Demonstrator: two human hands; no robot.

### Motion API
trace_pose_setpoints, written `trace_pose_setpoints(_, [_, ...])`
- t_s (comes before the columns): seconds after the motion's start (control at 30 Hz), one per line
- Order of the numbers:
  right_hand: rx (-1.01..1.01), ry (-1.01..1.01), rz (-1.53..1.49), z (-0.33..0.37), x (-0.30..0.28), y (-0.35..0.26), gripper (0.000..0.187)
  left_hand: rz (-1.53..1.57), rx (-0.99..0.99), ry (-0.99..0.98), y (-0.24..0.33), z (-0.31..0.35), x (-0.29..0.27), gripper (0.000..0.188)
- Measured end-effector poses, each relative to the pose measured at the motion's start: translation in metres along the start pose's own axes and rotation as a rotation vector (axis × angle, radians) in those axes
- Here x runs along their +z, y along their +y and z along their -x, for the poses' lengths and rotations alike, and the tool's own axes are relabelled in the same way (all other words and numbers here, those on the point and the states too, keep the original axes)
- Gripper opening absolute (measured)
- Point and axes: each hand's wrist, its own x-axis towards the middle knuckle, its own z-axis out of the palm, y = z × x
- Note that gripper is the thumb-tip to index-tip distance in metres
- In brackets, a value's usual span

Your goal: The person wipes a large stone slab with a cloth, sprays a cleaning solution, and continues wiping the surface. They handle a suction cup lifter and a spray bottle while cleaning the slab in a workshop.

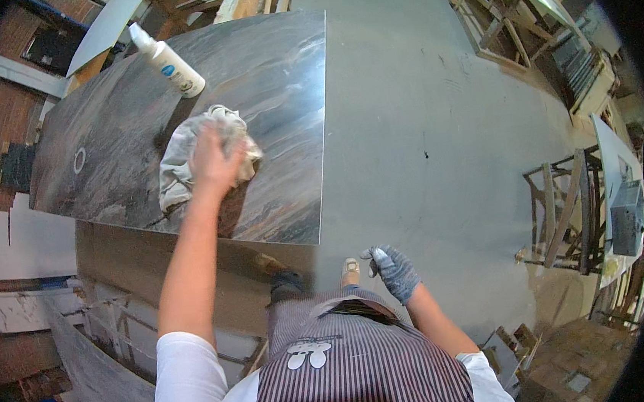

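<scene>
My bare left hand (218,164) presses a bunched white-grey cloth (180,156) against a dark marbled slab (283,105); the hand and part of the cloth are blurred by motion. Beyond the cloth, a white squeeze bottle (175,70) with a pointed nozzle and a blue mark stands on the slab. In a grey glove, my right hand (396,273) hangs to the right of my striped apron, below the slab's near right corner. Its fingers are loosely curled in, and nothing shows between them.
A small white ring (79,160) marks the slab's left part. Wooden frames bearing sheets (501,17) line the far right, and a dark frame (568,210) with a grey box (628,219) on top stands at right. Pale panels (20,246) lie at left. Grey floor (437,114) runs along the slab's right edge.
</scene>
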Motion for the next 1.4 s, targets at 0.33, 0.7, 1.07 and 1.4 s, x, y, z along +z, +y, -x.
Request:
trace_pose_setpoints(0.33, [0.031, -0.041, -0.097, -0.119, -0.002, -0.036, 0.024, -0.339, -0.064, 0.108, 0.042, -0.013, 0.041, 0.07])
trace_pose_setpoints(0.7, [-0.238, 0.239, 0.438, -0.236, -0.012, -0.094, 0.023, -0.426, -0.03, 0.141, 0.048, -0.016, 0.043, 0.064])
trace_pose_setpoints(1.07, [-0.175, 0.144, 0.539, -0.248, -0.026, -0.128, 0.024, -0.395, 0.046, 0.189, 0.043, -0.017, 0.044, 0.064])
trace_pose_setpoints(1.4, [-0.144, 0.125, 0.631, -0.257, -0.026, -0.133, 0.029, -0.391, 0.017, 0.177, 0.046, -0.016, 0.042, 0.062])
